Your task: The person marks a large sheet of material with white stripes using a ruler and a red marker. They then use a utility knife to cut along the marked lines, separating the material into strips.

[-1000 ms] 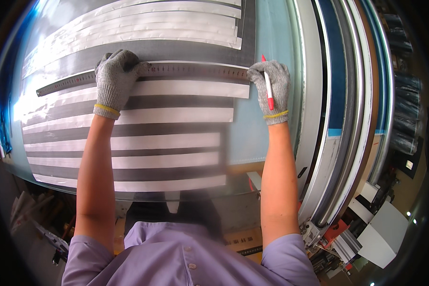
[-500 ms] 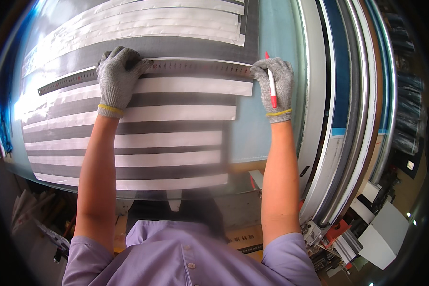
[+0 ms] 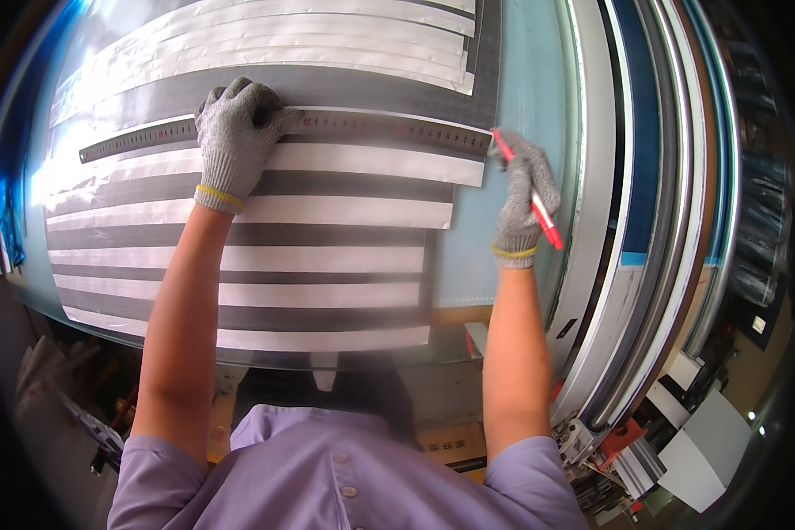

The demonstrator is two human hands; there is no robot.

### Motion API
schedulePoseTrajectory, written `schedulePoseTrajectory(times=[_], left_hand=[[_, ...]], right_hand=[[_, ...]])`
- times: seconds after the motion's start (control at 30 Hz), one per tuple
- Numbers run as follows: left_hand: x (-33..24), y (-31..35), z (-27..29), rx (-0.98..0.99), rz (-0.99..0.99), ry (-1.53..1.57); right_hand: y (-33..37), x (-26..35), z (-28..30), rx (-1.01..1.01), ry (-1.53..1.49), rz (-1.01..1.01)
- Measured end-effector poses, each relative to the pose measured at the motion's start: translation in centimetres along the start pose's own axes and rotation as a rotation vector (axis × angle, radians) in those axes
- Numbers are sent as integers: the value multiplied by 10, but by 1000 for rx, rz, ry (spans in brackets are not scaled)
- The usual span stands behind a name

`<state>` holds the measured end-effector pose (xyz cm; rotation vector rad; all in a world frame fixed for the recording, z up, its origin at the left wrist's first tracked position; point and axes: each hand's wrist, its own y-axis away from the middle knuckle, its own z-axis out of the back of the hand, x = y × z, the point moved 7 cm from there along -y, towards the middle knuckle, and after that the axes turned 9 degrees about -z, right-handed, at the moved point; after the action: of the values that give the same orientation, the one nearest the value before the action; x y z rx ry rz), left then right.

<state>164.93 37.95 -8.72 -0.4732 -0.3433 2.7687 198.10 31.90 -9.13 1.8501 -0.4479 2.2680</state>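
A long steel ruler [image 3: 397,126] lies across a dark grey sheet [image 3: 353,81] and along the upper edge of a white strip [image 3: 371,162]. My gloved left hand [image 3: 236,132] presses down on the ruler left of its middle, thumb and bent fingers closed about it. At the ruler's right end is my gloved right hand [image 3: 526,190], slightly blurred, closed on a red and white marker pen [image 3: 540,208]. The pen slants, its red upper tip next to the ruler's end. Both gloves are grey knit with yellow cuff bands.
More white strips [image 3: 327,259] lie in rows on the dark sheet, nearer and farther than the ruler. Beneath is a pale blue-green glass-like tabletop [image 3: 473,265]. Metal rails [image 3: 671,221] run along the right side. A white box-like panel [image 3: 707,442] stands at lower right.
My right hand has turned and drawn slightly nearer, tilting the pen toward the ruler's end. The ruler, sheets and left hand appear shifted a little to the right in view.
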Motion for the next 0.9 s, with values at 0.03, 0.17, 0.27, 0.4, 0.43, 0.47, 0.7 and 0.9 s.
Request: schedulePoseTrajectory(times=[0.03, 0.17, 0.27, 0.4, 0.43, 0.47, 0.7, 0.9], left_hand=[[1, 0, 0, 1, 0, 0], [2, 1, -1, 6, 3, 7], [2, 1, -1, 5, 5, 3], [2, 0, -1, 28, 23, 36], [2, 1, -1, 24, 20, 30], [2, 1, -1, 21, 17, 23], [3, 1, -2, 18, 18, -9], [4, 1, -3, 3, -1, -14]], right_hand=[[8, 1, -7, 34, -49, -81], [9, -8, -16, 113, -53, -158], [5, -11, -22, 161, 14, -165], [4, -10, -25, 162, 34, -173], [4, -10, -25, 163, 36, -168], [4, -10, -25, 163, 39, -162], [2, -11, -27, 177, 51, -97], [3, -12, -27, 145, 9, -180]])
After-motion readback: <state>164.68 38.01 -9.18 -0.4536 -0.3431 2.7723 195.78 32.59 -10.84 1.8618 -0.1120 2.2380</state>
